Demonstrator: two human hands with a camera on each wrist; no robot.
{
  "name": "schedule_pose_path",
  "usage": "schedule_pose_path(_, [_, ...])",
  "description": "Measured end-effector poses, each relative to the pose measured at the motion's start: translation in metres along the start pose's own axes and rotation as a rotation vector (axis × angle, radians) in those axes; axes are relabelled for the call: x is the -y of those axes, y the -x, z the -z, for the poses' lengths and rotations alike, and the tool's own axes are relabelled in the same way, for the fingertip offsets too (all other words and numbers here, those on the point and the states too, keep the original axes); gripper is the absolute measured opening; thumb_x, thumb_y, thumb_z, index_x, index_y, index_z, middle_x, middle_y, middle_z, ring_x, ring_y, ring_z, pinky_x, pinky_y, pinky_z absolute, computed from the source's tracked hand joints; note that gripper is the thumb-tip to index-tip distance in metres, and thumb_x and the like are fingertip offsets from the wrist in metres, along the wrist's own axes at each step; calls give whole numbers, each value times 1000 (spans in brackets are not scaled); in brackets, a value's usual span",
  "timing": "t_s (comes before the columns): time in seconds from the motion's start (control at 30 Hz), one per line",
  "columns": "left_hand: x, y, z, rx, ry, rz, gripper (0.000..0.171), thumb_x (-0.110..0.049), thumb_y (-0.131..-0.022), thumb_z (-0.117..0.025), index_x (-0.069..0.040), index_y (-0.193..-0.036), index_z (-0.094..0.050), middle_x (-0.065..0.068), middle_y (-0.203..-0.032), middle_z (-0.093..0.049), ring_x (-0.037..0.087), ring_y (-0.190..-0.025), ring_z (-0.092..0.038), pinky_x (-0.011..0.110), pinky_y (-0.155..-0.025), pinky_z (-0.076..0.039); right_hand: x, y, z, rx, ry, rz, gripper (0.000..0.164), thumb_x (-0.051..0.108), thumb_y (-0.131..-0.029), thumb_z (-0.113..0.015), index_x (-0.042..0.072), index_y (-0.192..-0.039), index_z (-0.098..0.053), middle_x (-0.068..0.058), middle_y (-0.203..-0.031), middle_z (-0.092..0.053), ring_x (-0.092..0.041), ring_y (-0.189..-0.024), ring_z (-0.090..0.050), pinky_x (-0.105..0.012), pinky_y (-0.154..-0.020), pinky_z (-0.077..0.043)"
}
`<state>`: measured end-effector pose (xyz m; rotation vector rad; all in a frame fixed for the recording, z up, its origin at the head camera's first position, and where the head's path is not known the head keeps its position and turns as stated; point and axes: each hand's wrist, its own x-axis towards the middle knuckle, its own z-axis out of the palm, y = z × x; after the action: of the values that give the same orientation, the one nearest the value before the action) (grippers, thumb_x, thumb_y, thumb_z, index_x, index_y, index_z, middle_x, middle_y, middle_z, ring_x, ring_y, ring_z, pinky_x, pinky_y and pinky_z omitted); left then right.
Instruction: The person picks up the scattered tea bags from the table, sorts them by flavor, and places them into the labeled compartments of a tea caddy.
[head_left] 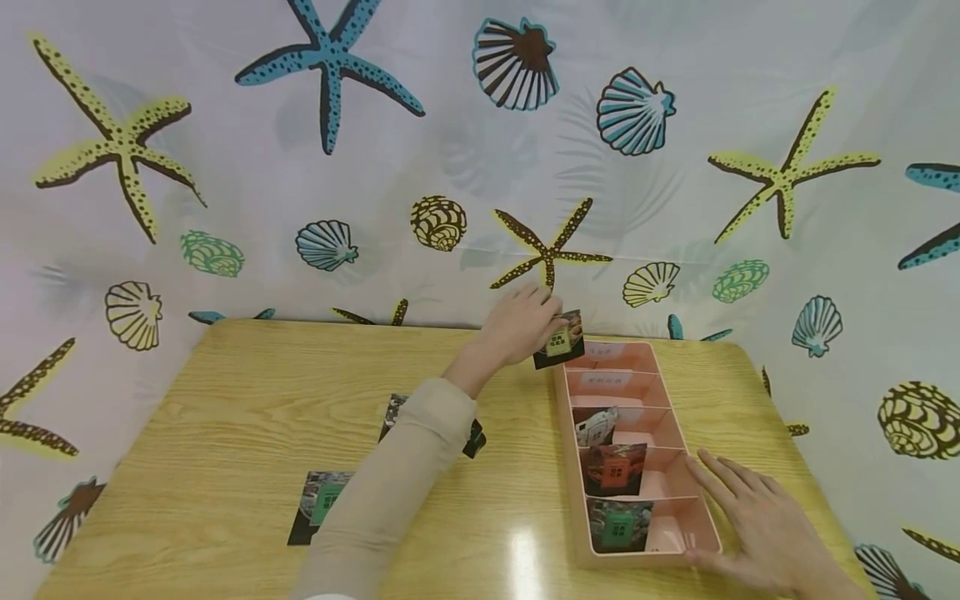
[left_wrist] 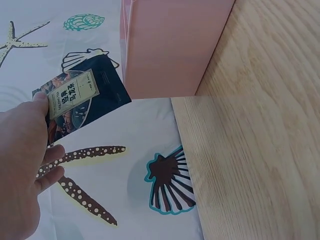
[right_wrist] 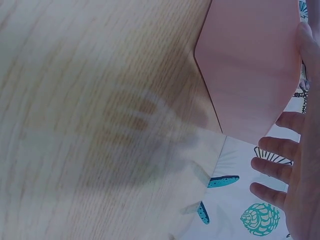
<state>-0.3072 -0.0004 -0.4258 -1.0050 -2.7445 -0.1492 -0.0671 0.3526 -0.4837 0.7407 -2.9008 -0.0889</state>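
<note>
My left hand (head_left: pixel 517 325) pinches a dark tea sachet with a pale yellow label (left_wrist: pixel 80 97) between thumb and fingers. The sachet hangs in the air at the far left corner of a pink compartment box (head_left: pixel 572 475). Beside the box's near right side is my right hand (head_left: pixel 772 517), fingers spread along the outer wall and thumb by the near corner. Within the box, a whitish sachet (head_left: pixel 596 427), a red-labelled sachet (head_left: pixel 613 469) and a green-labelled sachet (head_left: pixel 619 527) lie in separate compartments. The two far compartments show paper labels on their walls.
On the wooden table (head_left: pixel 247 400) to the left lies another green-labelled sachet (head_left: pixel 322 500), partly covered by my sleeve (head_left: pixel 390 500). Farther back, dark packaging (head_left: pixel 474 439) pokes out from behind the same forearm. A curtain (head_left: pixel 450 150) printed with starfish and shells hangs behind the table.
</note>
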Motion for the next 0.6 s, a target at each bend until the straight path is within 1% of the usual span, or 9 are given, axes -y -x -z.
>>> schedule_pose_path(0.17, [-6,-4,3,-16,-10,-1,35,-43,-115,-38,-17,-117,-60,3,-117,-60,24,-113,-56,42,-107,-47,0,-1,1,15,0,-4,110,84,-77,-68,15,-160,-45,-14,-157,-56,-40,-132,-63,-61,-98,-55])
schedule_pose_path(0.33, [-11,-8,3,-63,-17,-13,34,-44,-114,-39,-18,-115,-62,2,-117,-62,25,-119,-57,43,-113,-46,1,-1,1,9,-5,1,111,83,-77,-69,14,-160,-45,-14,-157,-56,-40,-132,-63,-61,-98,-55])
schedule_pose_path(0.47, [-17,-10,3,-96,-8,6,33,-45,-114,-42,-19,-114,-63,2,-118,-62,25,-122,-57,45,-114,-45,1,-1,0,2,-11,3,111,83,-77,-70,15,-161,-44,-14,-157,-56,-40,-131,-63,-61,-98,-55])
schedule_pose_path(0.6, [-25,-13,-3,-125,-32,36,34,-46,-113,-41,-20,-117,-63,2,-124,-62,25,-126,-57,46,-113,-45,1,-1,0,3,-12,-3,112,82,-77,-70,16,-162,-42,-14,-157,-56,-40,-131,-63,-61,-97,-55])
